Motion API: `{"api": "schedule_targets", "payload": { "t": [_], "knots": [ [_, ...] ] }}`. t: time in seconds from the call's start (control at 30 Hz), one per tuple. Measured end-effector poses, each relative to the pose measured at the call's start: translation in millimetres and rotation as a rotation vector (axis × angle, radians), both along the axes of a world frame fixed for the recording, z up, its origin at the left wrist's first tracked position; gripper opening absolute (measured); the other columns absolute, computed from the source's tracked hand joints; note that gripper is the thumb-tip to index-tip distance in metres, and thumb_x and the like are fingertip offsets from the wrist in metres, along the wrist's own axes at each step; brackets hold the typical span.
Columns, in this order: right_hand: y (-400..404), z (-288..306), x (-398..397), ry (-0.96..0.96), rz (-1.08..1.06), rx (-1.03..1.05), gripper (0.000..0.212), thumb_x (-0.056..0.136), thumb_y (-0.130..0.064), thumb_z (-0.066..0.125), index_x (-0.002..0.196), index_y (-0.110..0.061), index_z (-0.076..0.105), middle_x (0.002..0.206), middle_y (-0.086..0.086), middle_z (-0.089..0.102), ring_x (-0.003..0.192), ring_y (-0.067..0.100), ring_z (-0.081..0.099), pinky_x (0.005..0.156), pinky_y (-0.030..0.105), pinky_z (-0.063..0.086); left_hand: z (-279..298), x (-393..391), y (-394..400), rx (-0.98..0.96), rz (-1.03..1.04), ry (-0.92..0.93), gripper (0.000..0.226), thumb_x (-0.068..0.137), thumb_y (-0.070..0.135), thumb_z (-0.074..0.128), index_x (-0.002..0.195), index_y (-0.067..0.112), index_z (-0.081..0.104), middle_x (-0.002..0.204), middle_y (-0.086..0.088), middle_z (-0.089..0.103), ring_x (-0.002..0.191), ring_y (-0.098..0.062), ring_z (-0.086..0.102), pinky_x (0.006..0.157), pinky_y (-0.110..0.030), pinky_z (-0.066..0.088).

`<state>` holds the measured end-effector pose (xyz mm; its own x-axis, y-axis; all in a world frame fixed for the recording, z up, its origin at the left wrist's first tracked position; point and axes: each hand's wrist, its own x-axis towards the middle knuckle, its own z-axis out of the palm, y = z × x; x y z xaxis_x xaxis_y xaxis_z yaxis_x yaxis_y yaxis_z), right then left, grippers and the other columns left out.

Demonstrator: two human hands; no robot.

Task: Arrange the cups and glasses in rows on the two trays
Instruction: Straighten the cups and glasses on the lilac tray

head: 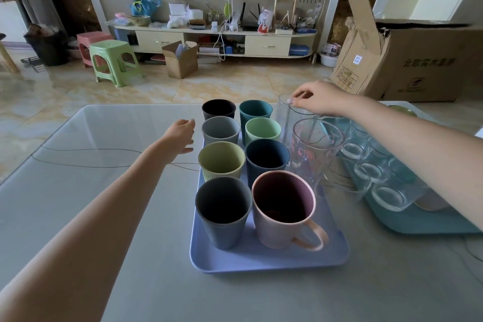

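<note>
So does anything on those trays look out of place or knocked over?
Nothing is spilled or tipped. The one misfit is the pink mug, the only handled piece among the plain cups on the blue tray.

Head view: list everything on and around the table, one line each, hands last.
Blue tray: one, lavender-blue, near centre of the table.
Plastic cups: seven, black, teal, two grey, pale green, olive, navy, in two columns on the blue tray.
Pink mug: one, pink with a handle, front of the right column.
Tall glasses: at least two, clear, along the blue tray's right side; one printed, one plain.
Teal tray: one, right of the blue tray.
Small glasses: several, clear, on the teal tray; count unclear.
Table: one, grey.
Stools: two, green and pink, on the floor.
Cardboard boxes: one small, one large.
Left hand: empty, beside the cups.
Right hand: pinching the plain glass's rim.
</note>
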<state>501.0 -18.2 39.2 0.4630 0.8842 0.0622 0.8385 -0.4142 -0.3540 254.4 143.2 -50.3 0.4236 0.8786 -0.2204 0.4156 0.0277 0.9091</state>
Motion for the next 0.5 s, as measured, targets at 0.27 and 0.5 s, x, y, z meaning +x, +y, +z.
{"api": "schedule_targets", "payload": {
  "t": [0.27,0.5],
  "knots": [
    [-2.1,2.0,-6.1,0.119,-0.062,-0.052,0.060,0.074,-0.055,0.069,0.122,-0.020,0.057,0.114,0.007,0.059,0.068,0.021,0.060,0.071,0.035,0.059,-13.7,-31.7,6.4,-0.172,-0.125,0.111,0.034,0.091,0.003,0.056,0.124,0.000,0.050,0.103,-0.009,0.061,0.084,-0.025,0.061,0.067,-0.032,0.059],
    [-1.1,-3.0,-6.0,0.097,-0.068,-0.026,0.065,0.072,-0.053,0.072,0.125,-0.016,0.057,0.110,0.008,0.061,0.076,0.025,0.065,0.071,0.037,0.060,-22.2,-28.9,0.6,-0.123,-0.334,0.239,0.017,0.084,0.000,0.061,0.097,0.008,0.068,0.087,-0.008,0.069,0.077,-0.016,0.065,0.066,-0.021,0.059]
  ]
}}
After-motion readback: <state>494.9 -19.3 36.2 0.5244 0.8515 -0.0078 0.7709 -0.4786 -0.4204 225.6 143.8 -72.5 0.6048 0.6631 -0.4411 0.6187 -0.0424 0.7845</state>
